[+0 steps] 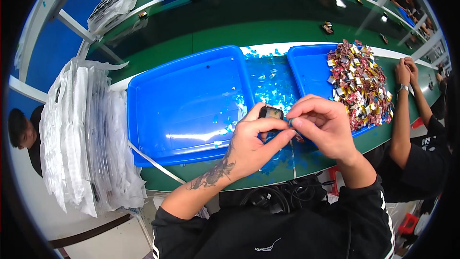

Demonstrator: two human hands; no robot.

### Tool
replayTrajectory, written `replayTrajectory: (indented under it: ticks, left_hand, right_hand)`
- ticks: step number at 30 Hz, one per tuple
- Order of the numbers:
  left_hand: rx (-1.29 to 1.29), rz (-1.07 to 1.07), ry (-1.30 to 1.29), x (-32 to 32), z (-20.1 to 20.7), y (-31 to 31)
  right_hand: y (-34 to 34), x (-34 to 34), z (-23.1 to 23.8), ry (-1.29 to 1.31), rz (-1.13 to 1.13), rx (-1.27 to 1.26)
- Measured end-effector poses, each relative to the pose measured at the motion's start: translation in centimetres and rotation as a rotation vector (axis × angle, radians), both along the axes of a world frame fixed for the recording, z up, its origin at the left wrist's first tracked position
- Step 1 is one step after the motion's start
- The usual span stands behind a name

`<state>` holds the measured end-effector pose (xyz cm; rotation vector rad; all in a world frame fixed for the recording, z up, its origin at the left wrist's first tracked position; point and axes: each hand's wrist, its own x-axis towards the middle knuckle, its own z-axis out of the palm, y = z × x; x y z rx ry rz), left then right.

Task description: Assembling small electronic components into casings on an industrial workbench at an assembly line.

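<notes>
My left hand (251, 144) is closed around a small black square casing (271, 112) with rounded corners, which looks like a watch case. Something pale and greenish shows inside its frame. Fingers and thumb of my right hand (328, 127) are pinched together beside the casing, on a tiny blue piece (290, 122) that looks like film. Both thumbs nearly meet there. A large blue tray (189, 60) lies left of my hands, with small pale and blue scraps on its right side. Many blue film scraps (273, 84) are strewn over the green table between the trays.
The right-hand blue tray (311, 74) carries a heap of small circuit parts (357, 86). Stacked plastic-wrapped trays (86, 134) stand at the far left. Beyond runs a green conveyor belt (230, 24) with scattered parts. A co-worker's arms (405, 115) are at the right.
</notes>
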<state>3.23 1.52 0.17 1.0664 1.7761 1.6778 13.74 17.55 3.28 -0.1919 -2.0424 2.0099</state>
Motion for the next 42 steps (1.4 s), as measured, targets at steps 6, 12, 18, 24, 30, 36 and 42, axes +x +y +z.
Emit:
replayTrajectory:
  ticks: [6, 12, 18, 24, 30, 36, 42]
  left_hand:
    - [0.033, 0.073, 0.018, -0.4, -0.2, -0.7]
    - [0.007, 0.028, 0.078, -0.6, -0.1, -0.9]
    - [-0.044, 0.021, -0.004, -0.5, 0.1, -0.9]
    - [-0.018, 0.022, -0.025, -0.5, -0.5, -0.7]
    - [0.003, 0.014, -0.062, -0.6, -0.7, -0.6]
    - [-0.025, 0.035, 0.018, -0.5, -0.5, -0.8]
    - [-0.043, 0.035, 0.017, -0.4, -0.4, -0.7]
  right_hand:
    - [-0.6, -0.7, -0.5, 0.003, -0.021, -0.023]
    - [-0.4, -1.0, 0.9, -0.022, 0.019, 0.357]
    - [-1.0, -1.6, 0.9, 0.086, -0.001, 0.745]
    - [-1.2, -1.1, 0.5, 0.076, 0.001, 0.795]
    - [-0.8, -0.8, 0.3, 0.086, -0.103, 0.685]
    - [-0.4, -1.5, -0.1, 0.097, -0.067, 0.670]
    - [-0.5, -1.6, -0.2, 0.070, -0.044, 0.828]
